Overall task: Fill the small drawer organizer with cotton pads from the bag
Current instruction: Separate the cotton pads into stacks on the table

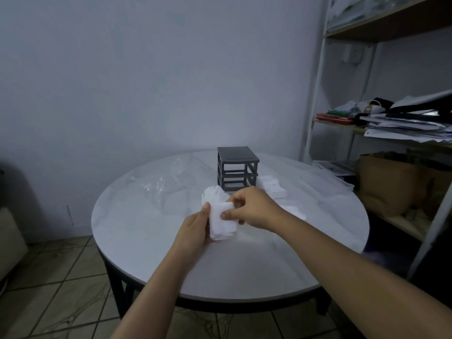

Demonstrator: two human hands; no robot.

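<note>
A small dark grey drawer organizer frame (236,168) stands on the round white table (146,241), its slots showing no drawers. Both hands hold a stack of white cotton pads (221,222) just in front of it. My left hand (195,228) grips the stack from the left. My right hand (254,209) pinches the pads from the right with thumb and fingers. More white pads (214,194) fan out behind the stack. A clear plastic bag (168,184) lies crumpled to the left of the organizer.
White drawer-like trays or pads (272,185) lie to the right of the organizer, with another white piece (293,210) behind my right wrist. A shelf unit (315,99) with papers and a brown paper bag (391,182) stands at the right.
</note>
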